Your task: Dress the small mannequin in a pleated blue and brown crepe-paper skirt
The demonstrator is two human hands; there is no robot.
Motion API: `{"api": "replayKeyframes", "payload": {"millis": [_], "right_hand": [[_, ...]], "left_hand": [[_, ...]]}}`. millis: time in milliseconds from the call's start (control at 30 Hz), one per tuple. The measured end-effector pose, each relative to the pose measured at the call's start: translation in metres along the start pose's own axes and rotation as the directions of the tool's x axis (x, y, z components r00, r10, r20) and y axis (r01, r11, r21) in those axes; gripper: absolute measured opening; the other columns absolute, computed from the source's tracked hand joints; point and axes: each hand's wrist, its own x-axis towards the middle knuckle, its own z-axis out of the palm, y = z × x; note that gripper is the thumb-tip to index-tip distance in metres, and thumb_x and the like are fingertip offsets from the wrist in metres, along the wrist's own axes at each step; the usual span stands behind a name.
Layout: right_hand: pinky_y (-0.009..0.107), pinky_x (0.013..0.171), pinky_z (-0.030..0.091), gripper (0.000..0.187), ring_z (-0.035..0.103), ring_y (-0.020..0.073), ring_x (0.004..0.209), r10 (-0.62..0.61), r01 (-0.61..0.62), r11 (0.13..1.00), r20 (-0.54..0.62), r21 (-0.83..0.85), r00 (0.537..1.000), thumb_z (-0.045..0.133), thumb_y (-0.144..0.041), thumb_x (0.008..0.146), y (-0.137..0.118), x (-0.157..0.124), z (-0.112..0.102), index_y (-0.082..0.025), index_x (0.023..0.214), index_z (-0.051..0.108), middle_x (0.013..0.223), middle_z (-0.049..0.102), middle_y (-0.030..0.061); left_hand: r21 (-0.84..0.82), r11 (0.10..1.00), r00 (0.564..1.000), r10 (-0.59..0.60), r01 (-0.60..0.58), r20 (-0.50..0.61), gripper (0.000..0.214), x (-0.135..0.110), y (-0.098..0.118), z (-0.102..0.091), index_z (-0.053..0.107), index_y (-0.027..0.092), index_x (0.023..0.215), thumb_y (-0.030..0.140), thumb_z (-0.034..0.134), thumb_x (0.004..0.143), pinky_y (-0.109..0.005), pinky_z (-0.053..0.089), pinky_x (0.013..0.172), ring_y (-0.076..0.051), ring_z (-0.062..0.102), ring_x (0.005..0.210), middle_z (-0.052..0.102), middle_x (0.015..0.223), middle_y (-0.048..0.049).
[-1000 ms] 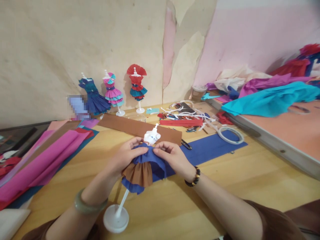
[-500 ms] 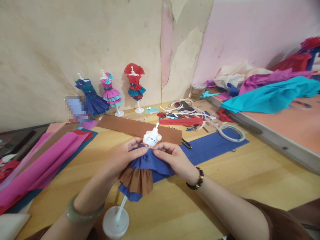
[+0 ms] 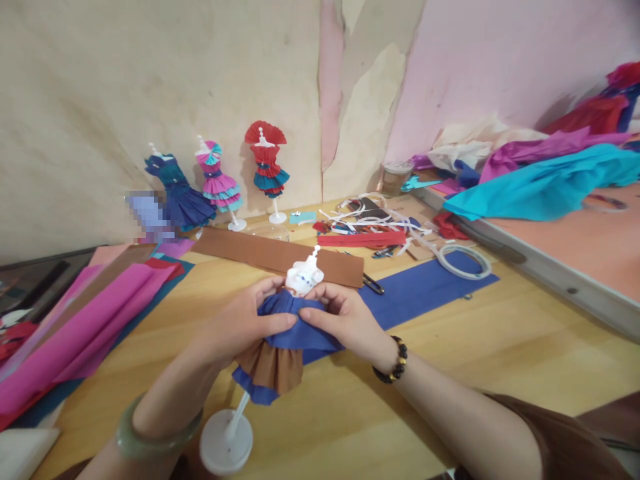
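Between my hands a small white dress form (image 3: 303, 275) leans on its stand, its round base (image 3: 227, 442) near the table's front. It wears a tiered skirt (image 3: 274, 365) of blue and brown crepe paper. My left hand (image 3: 250, 317) wraps the left side of the waist, thumb pressed on the top blue ruffle (image 3: 305, 337). From the right, my right hand (image 3: 350, 320) pinches the same ruffle just below the waist, thumb in front and fingers behind. The fingertips behind the form are partly hidden.
Behind the form lie a brown paper strip (image 3: 240, 252), a blue strip (image 3: 400, 300), a roll of tape (image 3: 464, 261) and black-handled snips (image 3: 373, 285). Three dressed forms, one in red (image 3: 267, 160), stand by the wall. Folded pink paper (image 3: 90, 333) lies left; a raised board (image 3: 565, 247) is right.
My thumbs have slid down from the waist onto the blue ruffle. The form and its base have shifted slightly left.
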Motion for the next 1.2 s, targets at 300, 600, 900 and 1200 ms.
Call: {"api": "replayKeyframes", "payload": {"millis": [300, 600, 900, 1200], "right_hand": [[0.03, 0.075, 0.053, 0.025, 0.066, 0.0146, 0.076, -0.015, 0.015, 1.0, -0.027, 0.008, 1.0, 0.083, -0.04, 0.071, -0.001, 0.0, 0.001, -0.022, 0.082, 0.069, 0.085, 0.074, 0.0004], [0.026, 0.065, 0.051, 0.025, 0.062, 0.0112, 0.063, 0.052, -0.048, 0.998, -0.092, 0.045, 0.994, 0.086, -0.041, 0.068, -0.005, -0.002, -0.001, -0.02, 0.073, 0.074, 0.073, 0.074, -0.0001], [0.022, 0.063, 0.05, 0.024, 0.063, 0.0089, 0.062, 0.082, -0.072, 0.992, -0.09, 0.106, 0.993, 0.088, -0.04, 0.064, -0.007, -0.002, 0.001, -0.021, 0.074, 0.077, 0.073, 0.076, -0.001], [0.024, 0.068, 0.054, 0.021, 0.067, 0.01, 0.066, 0.072, -0.063, 0.987, -0.055, 0.145, 0.996, 0.088, -0.037, 0.066, -0.006, -0.003, 0.001, -0.022, 0.077, 0.079, 0.08, 0.078, -0.0004]], "left_hand": [[-0.008, 1.0, 0.998, 0.029, -0.03, -0.063, 0.054, 0.006, -0.005, 0.007, 0.065, 0.017, 0.113, 0.037, 0.081, 0.065, -0.041, 0.048, 0.098, -0.032, 0.061, 0.12, 0.068, 0.125, -0.0126], [-0.013, 0.998, 0.993, 0.064, -0.065, -0.095, 0.054, 0.006, -0.008, 0.009, 0.065, 0.016, 0.114, 0.033, 0.078, 0.064, -0.041, 0.05, 0.094, -0.032, 0.064, 0.114, 0.071, 0.119, -0.0119], [0.004, 0.997, 0.986, 0.079, -0.079, -0.145, 0.051, 0.003, -0.003, 0.012, 0.066, 0.017, 0.112, 0.033, 0.076, 0.065, -0.041, 0.053, 0.09, -0.031, 0.067, 0.109, 0.074, 0.11, -0.0099], [0.112, 0.976, 0.973, 0.2, -0.187, -0.116, 0.036, 0.001, -0.006, 0.013, 0.065, 0.018, 0.107, 0.029, 0.071, 0.072, -0.038, 0.051, 0.09, -0.027, 0.066, 0.105, 0.073, 0.108, -0.0082]]}}
